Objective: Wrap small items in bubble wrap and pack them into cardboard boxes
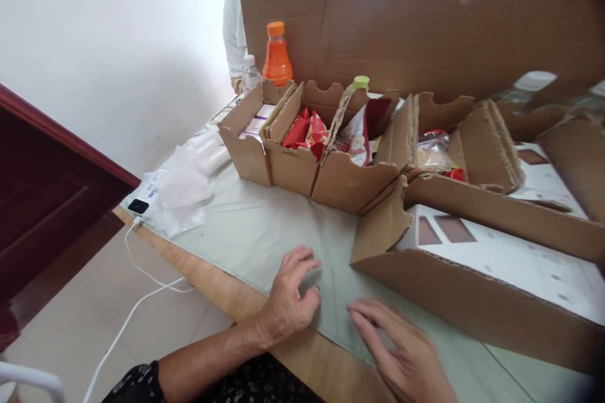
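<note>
My left hand (292,295) hovers over or rests on the pale green cloth (255,227) near the table's front edge. Its fingers are curved and apart, with nothing between thumb and fingers. To its right, my right hand (401,346) is slightly blurred, its fingers stretched forward with their tips close together and no object visible in them. Nearest to it is a long cardboard box (454,289) holding a white panel (510,258) with brown rectangles. Contact between either hand and the cloth cannot be made out for certain.
Behind stand cardboard bins (288,170) with red packets (302,129) and other packaged goods. An orange bottle (278,60) is at the back before a tall cardboard sheet (401,19). Plastic wrapping (184,182) and a white cable (135,315) are left. Another person's sleeve (232,31) shows behind.
</note>
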A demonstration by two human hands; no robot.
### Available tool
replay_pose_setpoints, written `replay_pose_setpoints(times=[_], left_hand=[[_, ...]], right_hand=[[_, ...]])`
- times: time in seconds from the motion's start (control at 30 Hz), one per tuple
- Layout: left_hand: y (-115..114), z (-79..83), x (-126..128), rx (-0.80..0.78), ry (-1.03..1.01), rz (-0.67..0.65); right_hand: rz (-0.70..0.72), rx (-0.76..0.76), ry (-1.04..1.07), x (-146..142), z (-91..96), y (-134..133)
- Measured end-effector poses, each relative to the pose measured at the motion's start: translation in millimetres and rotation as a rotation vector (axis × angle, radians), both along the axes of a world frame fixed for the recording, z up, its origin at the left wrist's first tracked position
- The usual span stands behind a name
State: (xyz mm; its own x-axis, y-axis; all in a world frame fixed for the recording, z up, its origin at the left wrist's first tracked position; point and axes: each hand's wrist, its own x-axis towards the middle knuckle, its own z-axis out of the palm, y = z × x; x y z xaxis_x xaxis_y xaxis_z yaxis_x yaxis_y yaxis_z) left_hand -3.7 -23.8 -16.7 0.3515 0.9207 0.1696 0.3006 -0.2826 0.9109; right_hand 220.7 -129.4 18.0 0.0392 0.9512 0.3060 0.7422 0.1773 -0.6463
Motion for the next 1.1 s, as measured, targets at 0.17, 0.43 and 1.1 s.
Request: replay_pose_setpoints(times=[0.17, 0.43, 1.1], left_hand=[[-9.9, -8.2, -8.9, 0.067, -0.133, -0.09], [-10.1, -10.8, -8.1, -0.034, -0.042, -0.068], [-28.8, 42.4, -50.3, -1.101, -0.794, 0.02]], right_hand=[[0.477, 0.118, -0.13, -125.8, 49.9, 149.6], [0.728, 0.295, -0.665, -302.9, 77.5, 324.2], [0.012, 0.292, -0.496, -37.6, 10.7, -41.1]])
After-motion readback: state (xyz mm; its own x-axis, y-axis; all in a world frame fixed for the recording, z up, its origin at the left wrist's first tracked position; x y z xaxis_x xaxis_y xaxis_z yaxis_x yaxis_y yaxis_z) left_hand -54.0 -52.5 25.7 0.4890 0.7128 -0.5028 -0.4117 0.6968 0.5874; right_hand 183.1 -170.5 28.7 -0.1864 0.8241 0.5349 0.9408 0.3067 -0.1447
